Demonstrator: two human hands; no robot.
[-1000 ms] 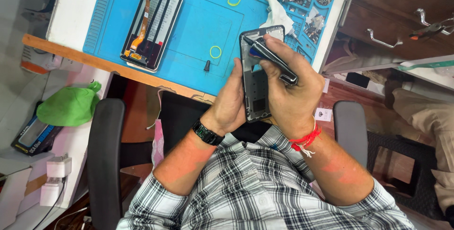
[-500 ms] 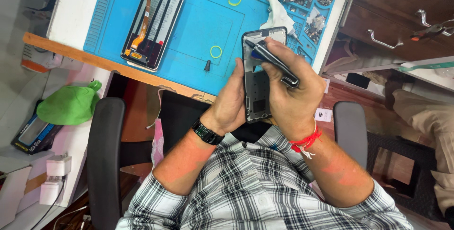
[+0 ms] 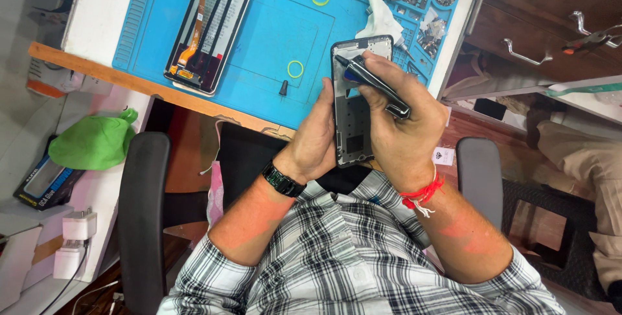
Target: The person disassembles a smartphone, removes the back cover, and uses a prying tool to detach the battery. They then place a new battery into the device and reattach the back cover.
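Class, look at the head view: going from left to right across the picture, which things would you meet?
Green cloth bundle → phone screen panel on the blue mat → left hand → phone frame → right hand holding a black tool → drawer handle.

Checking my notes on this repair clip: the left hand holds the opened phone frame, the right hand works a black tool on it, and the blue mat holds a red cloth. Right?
Not quite: the head view shows a white cloth on the blue mat, not red. The left hand does hold the opened phone frame, and the right hand works the black tool.
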